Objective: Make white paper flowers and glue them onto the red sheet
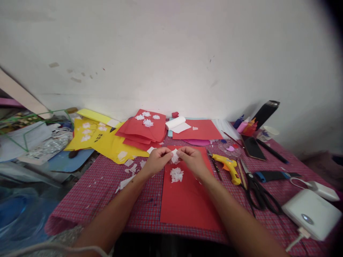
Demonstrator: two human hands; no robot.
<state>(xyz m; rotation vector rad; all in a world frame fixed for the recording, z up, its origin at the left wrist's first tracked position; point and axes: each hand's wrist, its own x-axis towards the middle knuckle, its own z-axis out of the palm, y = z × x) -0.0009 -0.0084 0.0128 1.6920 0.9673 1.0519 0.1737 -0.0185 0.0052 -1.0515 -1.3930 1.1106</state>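
Note:
Between my two hands is a small piece of white paper (175, 157), raised over the far part of a red paper sheet (187, 203). The fingers of my left hand (159, 159) pinch its left side. On the other side, my right hand (192, 160) pinches it with thumb and fingers. Just below the hands, a crumpled white paper flower (177, 175) lies on the red sheet. White paper scraps (131, 166) are scattered on the checked cloth left of my left hand.
At the back lie red papers with white flowers (147, 123), a white paper roll (175, 122) and yellow paper (107, 144). To the right are a yellow glue gun (227, 166), black scissors (258, 191), a phone (253, 147), a white power bank (312, 214) and a black bottle (266, 114).

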